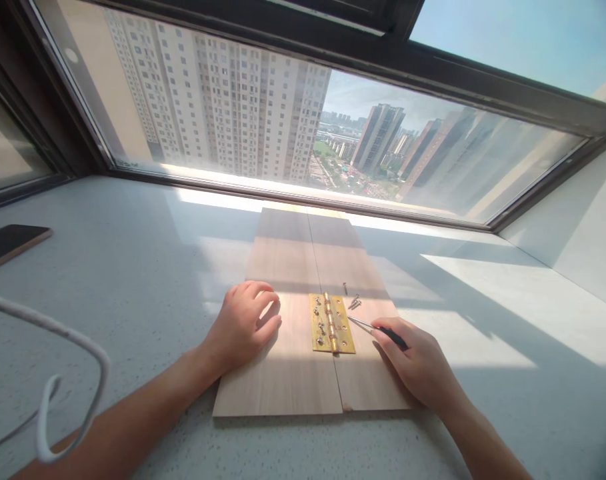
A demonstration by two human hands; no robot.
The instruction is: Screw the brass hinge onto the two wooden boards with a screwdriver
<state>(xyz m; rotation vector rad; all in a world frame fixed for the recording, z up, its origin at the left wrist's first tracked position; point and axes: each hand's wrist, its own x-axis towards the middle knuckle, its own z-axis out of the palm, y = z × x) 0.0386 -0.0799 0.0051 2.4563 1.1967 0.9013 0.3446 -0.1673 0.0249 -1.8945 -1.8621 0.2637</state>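
Observation:
Two pale wooden boards lie side by side, the left board (283,380) and the right board (377,387). A brass hinge (329,323) straddles the seam between them. Screws (319,321) stand in its left leaf, while the right leaf shows bare holes. Several loose screws (355,302) rest on the right board just beyond the hinge. My right hand (417,357) grips a screwdriver (390,335) with a black handle, its tip at the hinge's right edge. Resting on the left board, my left hand (247,323) has curled fingers, thumb apart, and nothing in it.
The boards lie on a speckled white sill (147,267) below a dark-framed window (303,193). A dark flat object (15,243) is at the far left. A white cable (100,360) loops in front of my left forearm.

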